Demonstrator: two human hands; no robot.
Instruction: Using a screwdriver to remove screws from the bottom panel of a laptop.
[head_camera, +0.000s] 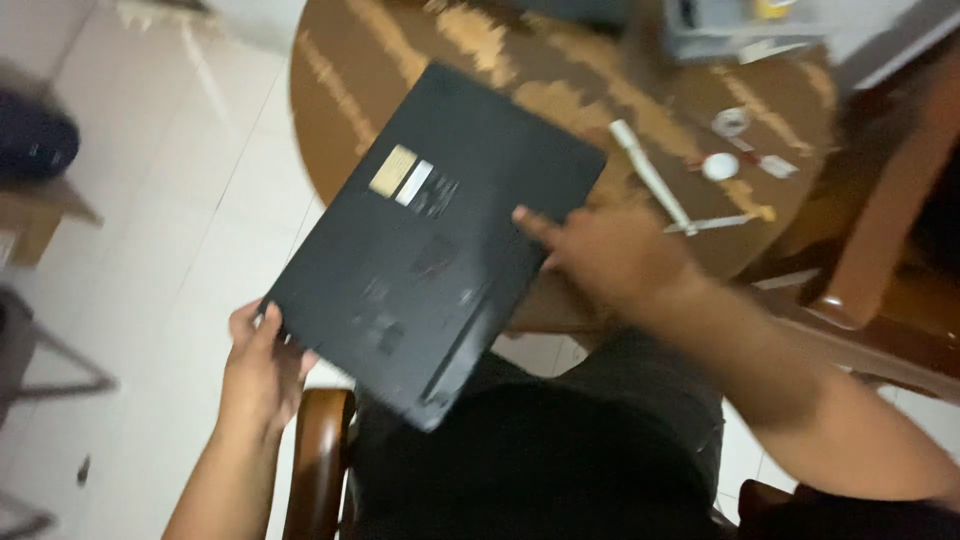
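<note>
Below, worn round wooden table (560, 100), white tiled floor (170, 230).

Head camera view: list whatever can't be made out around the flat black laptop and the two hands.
- Flat black laptop: underside labels and vents smeared by motion blur.
- Left hand: fingertips hidden behind the laptop's corner.
- Right hand: blurred; its grip is unclear.
- Grey box on the round wooden table: cut off by the top edge.
</note>
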